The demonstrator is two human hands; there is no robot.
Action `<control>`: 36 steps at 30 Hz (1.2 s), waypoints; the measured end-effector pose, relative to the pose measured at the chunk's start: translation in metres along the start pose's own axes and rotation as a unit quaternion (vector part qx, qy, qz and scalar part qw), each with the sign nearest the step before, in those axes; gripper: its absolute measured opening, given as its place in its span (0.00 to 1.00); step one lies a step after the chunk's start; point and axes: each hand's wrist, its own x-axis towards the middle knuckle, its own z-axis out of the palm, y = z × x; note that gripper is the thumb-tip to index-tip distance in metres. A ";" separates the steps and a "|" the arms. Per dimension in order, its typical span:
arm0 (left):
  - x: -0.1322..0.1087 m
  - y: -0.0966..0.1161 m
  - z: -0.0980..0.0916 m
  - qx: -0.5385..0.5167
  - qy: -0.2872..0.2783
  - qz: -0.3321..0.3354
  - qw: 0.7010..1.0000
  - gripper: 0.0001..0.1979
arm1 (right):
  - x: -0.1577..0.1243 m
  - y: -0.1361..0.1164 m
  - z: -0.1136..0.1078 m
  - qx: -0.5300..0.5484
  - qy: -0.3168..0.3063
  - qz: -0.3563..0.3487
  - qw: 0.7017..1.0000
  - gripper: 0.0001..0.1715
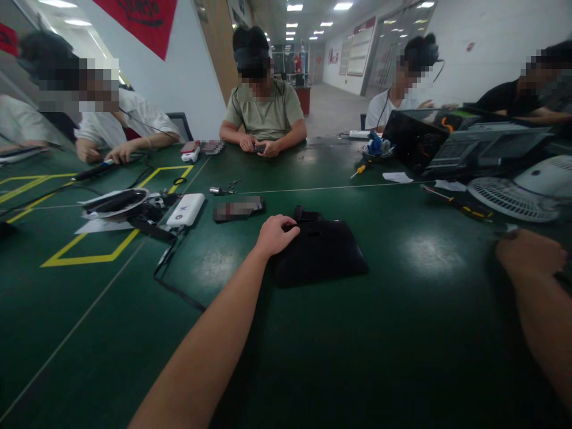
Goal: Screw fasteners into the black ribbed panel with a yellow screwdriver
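A flat black panel-like object (326, 256) lies on the green table (384, 339) in front of me, with a short black bracket at its far edge. My left hand (276, 234) rests on its upper left corner, fingers curled over the far edge and the thumb on top. At the right, my right hand (531, 253) is over the table near a screwdriver (473, 208) with a black and yellow handle. That hand is smeared by motion, and its fingers and anything in them cannot be made out.
A phone-like object (238, 208), a white power bank (186, 210) with a cable and a round metal-rimmed device (117, 204) are at the left. A white fan (521, 189) and a computer case (487, 146) stand at the right. Several people sit around the table.
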 end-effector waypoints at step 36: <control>-0.007 0.045 -0.010 0.151 -0.030 -0.035 0.987 0.17 | -0.216 -0.296 0.067 0.461 -0.378 -0.239 0.767 0.15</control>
